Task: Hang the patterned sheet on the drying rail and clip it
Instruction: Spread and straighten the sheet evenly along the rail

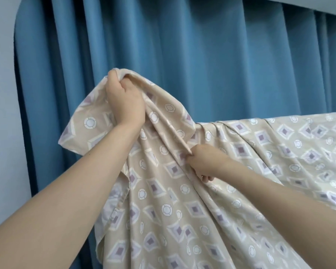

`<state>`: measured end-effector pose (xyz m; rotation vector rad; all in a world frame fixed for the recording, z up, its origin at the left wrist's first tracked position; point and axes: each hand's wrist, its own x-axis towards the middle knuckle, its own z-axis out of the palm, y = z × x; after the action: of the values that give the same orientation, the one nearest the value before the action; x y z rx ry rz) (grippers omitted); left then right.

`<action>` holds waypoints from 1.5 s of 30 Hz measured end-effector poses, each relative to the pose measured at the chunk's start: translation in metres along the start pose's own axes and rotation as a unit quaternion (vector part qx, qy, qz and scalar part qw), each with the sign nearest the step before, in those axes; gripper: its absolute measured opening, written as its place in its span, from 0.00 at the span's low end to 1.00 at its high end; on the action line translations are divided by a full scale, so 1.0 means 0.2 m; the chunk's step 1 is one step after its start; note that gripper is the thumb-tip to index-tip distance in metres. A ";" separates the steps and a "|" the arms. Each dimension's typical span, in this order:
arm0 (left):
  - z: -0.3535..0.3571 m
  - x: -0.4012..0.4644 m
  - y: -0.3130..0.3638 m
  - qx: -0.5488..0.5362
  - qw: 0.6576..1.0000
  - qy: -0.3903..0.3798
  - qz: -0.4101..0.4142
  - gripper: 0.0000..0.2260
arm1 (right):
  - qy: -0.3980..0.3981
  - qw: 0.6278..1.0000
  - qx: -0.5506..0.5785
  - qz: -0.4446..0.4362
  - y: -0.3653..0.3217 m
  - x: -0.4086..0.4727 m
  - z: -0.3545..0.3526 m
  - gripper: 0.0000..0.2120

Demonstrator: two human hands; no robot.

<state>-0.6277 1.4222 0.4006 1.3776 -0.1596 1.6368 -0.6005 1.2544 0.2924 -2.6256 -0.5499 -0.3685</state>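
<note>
Left hand (124, 101) raised up, fist bunched round top edge of patterned sheet (163, 210). Right hand (204, 162), lower & to the right, pinches a fold of it w/ curled fingers. Sheet hangs down near centre, drapes off to the right in front of blue curtain (202, 55).

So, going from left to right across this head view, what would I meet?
Pale wall → blue curtain → left hand, gripping a raised bunch of the patterned sheet → right hand, pinching a fold → the part of the sheet draped flat on the right.
</note>
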 end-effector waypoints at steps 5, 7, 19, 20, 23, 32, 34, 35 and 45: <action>-0.05 0.11 -0.05 0.022 0.999 0.038 0.006 0.10 | 0.107 0.924 0.361 0.065 0.08 0.08 -0.36 0.11; -0.04 0.14 -0.05 0.038 0.998 0.040 0.027 0.11 | 0.174 0.891 0.417 0.049 0.06 0.15 -0.52 0.07; 0.06 0.31 -0.20 0.413 0.888 -0.166 -0.117 0.15 | -0.013 0.993 -0.113 0.018 0.02 0.47 -0.43 0.22; 0.02 0.27 -0.21 0.493 0.799 -0.301 -0.165 0.13 | -0.048 0.994 -0.096 0.030 0.02 0.46 -0.41 0.22; -0.05 0.13 -0.15 0.584 0.568 -0.538 -0.218 0.12 | -0.010 0.998 -0.057 0.022 0.06 0.42 -0.37 0.19; -0.03 -0.16 -0.05 0.481 0.692 -0.539 0.012 0.24 | 0.166 0.983 0.035 -0.073 0.38 0.33 -0.42 0.19; -0.01 -0.20 -0.04 0.531 0.687 -0.494 0.039 0.28 | 0.212 0.973 -0.049 -0.080 0.53 0.29 -0.42 0.17; 0.01 -0.23 -0.02 0.560 0.682 -0.467 0.051 0.29 | 0.229 0.967 -0.081 -0.072 0.60 0.28 -0.43 0.17; 0.51 -0.81 0.01 0.529 0.713 -0.362 0.283 0.22 | 0.234 0.954 -0.170 0.080 1.29 -0.02 -0.55 0.35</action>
<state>-0.5736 1.2646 0.3053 3.1106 -0.0856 1.5697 -0.5104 0.9894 0.2950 -2.7321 -0.1192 -1.0768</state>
